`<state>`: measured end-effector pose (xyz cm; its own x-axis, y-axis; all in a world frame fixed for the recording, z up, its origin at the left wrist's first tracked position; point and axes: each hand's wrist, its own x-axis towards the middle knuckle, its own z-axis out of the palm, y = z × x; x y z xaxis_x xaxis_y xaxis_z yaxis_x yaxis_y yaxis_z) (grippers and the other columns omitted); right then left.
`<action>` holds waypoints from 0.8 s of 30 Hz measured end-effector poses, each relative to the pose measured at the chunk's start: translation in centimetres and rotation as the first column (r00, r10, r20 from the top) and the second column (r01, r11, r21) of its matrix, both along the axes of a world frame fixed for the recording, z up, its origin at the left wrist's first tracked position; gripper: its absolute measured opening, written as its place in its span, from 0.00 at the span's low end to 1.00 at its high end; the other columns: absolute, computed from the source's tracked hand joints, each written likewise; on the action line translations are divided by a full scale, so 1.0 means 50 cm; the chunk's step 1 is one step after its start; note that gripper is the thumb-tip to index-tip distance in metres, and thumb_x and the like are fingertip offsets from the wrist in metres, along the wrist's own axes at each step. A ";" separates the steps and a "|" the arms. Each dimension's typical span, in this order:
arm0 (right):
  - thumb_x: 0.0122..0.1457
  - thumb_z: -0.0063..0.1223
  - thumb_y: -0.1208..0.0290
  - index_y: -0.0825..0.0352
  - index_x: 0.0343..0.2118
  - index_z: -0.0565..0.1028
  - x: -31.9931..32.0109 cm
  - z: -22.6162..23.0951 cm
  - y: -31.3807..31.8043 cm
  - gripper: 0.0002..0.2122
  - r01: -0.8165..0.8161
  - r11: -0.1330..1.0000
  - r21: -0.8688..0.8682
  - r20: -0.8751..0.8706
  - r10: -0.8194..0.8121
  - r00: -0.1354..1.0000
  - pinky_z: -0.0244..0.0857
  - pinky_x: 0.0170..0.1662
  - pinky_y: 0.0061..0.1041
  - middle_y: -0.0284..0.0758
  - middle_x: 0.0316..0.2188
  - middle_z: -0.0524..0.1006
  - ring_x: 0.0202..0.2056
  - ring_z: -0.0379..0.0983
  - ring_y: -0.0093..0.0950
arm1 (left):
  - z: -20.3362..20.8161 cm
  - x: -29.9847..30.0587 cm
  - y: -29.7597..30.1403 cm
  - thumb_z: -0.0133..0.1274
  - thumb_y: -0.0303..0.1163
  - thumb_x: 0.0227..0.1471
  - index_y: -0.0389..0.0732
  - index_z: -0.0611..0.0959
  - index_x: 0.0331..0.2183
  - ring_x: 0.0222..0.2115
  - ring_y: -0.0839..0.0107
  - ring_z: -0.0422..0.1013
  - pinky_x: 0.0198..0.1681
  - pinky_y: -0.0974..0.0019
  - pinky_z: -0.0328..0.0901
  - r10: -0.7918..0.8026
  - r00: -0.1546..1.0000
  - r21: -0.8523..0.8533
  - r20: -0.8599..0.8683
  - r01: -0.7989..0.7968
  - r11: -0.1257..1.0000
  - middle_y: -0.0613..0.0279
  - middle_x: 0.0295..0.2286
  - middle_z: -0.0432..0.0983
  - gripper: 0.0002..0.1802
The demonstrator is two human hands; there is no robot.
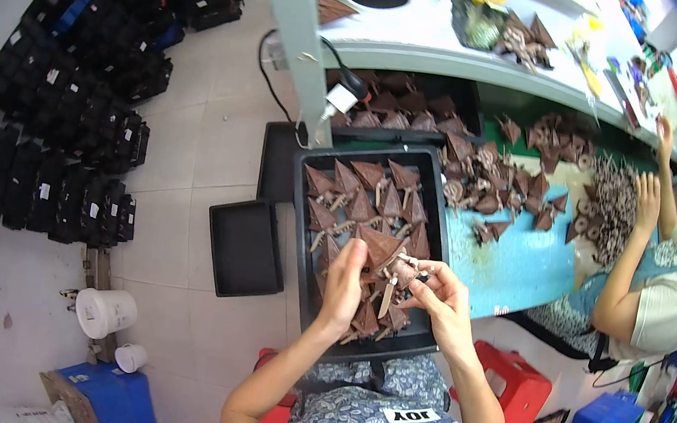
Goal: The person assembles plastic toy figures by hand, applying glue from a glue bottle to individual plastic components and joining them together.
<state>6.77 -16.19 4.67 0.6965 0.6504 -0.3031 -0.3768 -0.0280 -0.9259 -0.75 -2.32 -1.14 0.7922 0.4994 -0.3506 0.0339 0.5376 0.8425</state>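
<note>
A small brown figurine with a wide pointed hat (404, 271) is held up between my two hands, above a black tray. My left hand (342, 292) is closed against its hat side, the thumb upright; the other fingers are mostly hidden. With thumb and fingertips, my right hand (443, 302) pinches the figurine's body. A thin tan strip (387, 298) hangs below the body; I cannot tell whether it is part of it. The black tray (440, 213) under my hands holds several similar brown pointed-hat pieces (361, 206).
On the right, a co-worker's hands (647, 203) reach over a heap of small brown parts (612, 207) by a blue mat (477, 274). A black tray (245, 250) lies left of mine. Stacked black trays (60, 164) line the wall. A red stool (513, 387) stands at lower right.
</note>
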 end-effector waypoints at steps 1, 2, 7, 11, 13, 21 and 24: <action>0.59 0.48 0.79 0.71 0.46 0.67 0.001 0.003 0.013 0.12 0.056 0.996 0.069 -0.073 -0.051 0.996 0.71 0.37 0.20 0.33 0.37 0.75 0.38 0.70 0.16 | 0.035 0.004 -0.002 0.37 0.43 0.63 0.36 0.71 0.46 0.41 0.78 0.67 0.47 0.71 0.60 -0.007 0.999 -0.082 0.049 0.011 0.997 0.63 0.41 0.71 0.21; 0.59 0.48 0.79 0.71 0.46 0.67 -0.002 0.009 0.030 0.12 0.037 0.996 0.078 -0.055 -0.033 0.998 0.71 0.37 0.20 0.33 0.37 0.75 0.38 0.70 0.16 | 0.076 0.002 -0.004 0.37 0.43 0.63 0.36 0.67 0.50 0.43 0.76 0.67 0.50 0.71 0.59 -0.010 0.995 -0.159 0.095 0.025 0.987 0.63 0.44 0.69 0.22; 0.59 0.48 0.78 0.71 0.47 0.66 -0.005 0.007 0.088 0.13 -0.051 0.998 0.029 0.046 0.050 0.998 0.73 0.40 0.24 0.35 0.42 0.73 0.42 0.70 0.21 | 0.051 -0.027 0.047 0.46 0.36 0.59 0.37 0.61 0.55 0.47 0.72 0.65 0.51 0.67 0.60 -0.013 0.950 -0.054 0.311 0.032 0.998 0.57 0.47 0.66 0.25; 0.58 0.48 0.80 0.71 0.47 0.67 0.038 0.039 0.129 0.13 0.064 0.989 0.133 0.248 -0.096 0.964 0.74 0.39 0.26 0.38 0.44 0.71 0.43 0.70 0.23 | 0.053 -0.043 0.079 0.47 0.35 0.59 0.36 0.64 0.54 0.43 0.69 0.69 0.47 0.67 0.63 0.017 0.973 0.058 0.229 -0.031 0.998 0.55 0.44 0.70 0.24; 0.58 0.49 0.78 0.70 0.48 0.68 0.108 0.074 0.148 0.14 0.091 0.989 0.114 0.492 -0.136 0.860 0.73 0.39 0.24 0.36 0.43 0.73 0.42 0.71 0.24 | 0.040 -0.059 0.098 0.47 0.35 0.59 0.36 0.65 0.53 0.42 0.70 0.70 0.46 0.68 0.64 0.036 0.979 0.086 0.198 -0.054 0.995 0.55 0.44 0.71 0.23; 0.59 0.46 0.80 0.75 0.47 0.66 0.358 0.238 0.388 0.13 0.038 0.957 0.289 0.815 -0.267 0.514 0.75 0.42 0.26 0.39 0.39 0.71 0.41 0.72 0.25 | 0.001 -0.055 0.141 0.46 0.35 0.59 0.35 0.72 0.46 0.38 0.75 0.71 0.40 0.74 0.64 0.095 0.988 0.134 0.125 -0.112 0.985 0.59 0.39 0.75 0.17; 0.58 0.47 0.81 0.74 0.46 0.67 0.415 0.235 0.466 0.12 0.012 0.957 0.290 0.829 -0.257 0.497 0.76 0.40 0.24 0.37 0.37 0.71 0.41 0.72 0.25 | -0.009 -0.049 0.164 0.47 0.35 0.59 0.35 0.73 0.46 0.37 0.75 0.72 0.40 0.74 0.64 0.115 0.985 0.149 0.131 -0.135 0.980 0.59 0.38 0.75 0.16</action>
